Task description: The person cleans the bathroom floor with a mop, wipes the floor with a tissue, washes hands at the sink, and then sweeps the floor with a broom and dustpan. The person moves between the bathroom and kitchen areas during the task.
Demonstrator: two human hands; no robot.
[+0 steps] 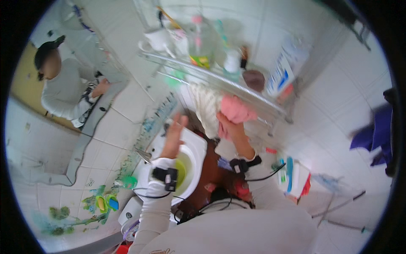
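My right hand (pixel 233 131) is closed on a pink cloth (pixel 237 109) just below a metal-railed shelf. Beside the pink cloth hangs a cream textured cloth (pixel 204 109), which looks like knit or terry. My left hand (pixel 173 137) is raised over the back edge of a white washbasin (pixel 195 171), its fingers apart and nothing in it. Yellow-green shows inside the basin, perhaps a bowl or liquid (pixel 180 171); my left wrist hides part of it. A metal faucet (pixel 144 155) stands to the left of that wrist. Both wrists carry black strapped devices with cables.
The wall shelf (pixel 215 73) bears a white mug (pixel 157 39), a clear pump bottle (pixel 200 41), toothbrushes and a large refill pouch (pixel 284 68). A wavy-edged mirror (pixel 71 152) covers the left wall. A green bottle (pixel 128 182) stands by the basin. Purple fabric (pixel 374 133) hangs at right.
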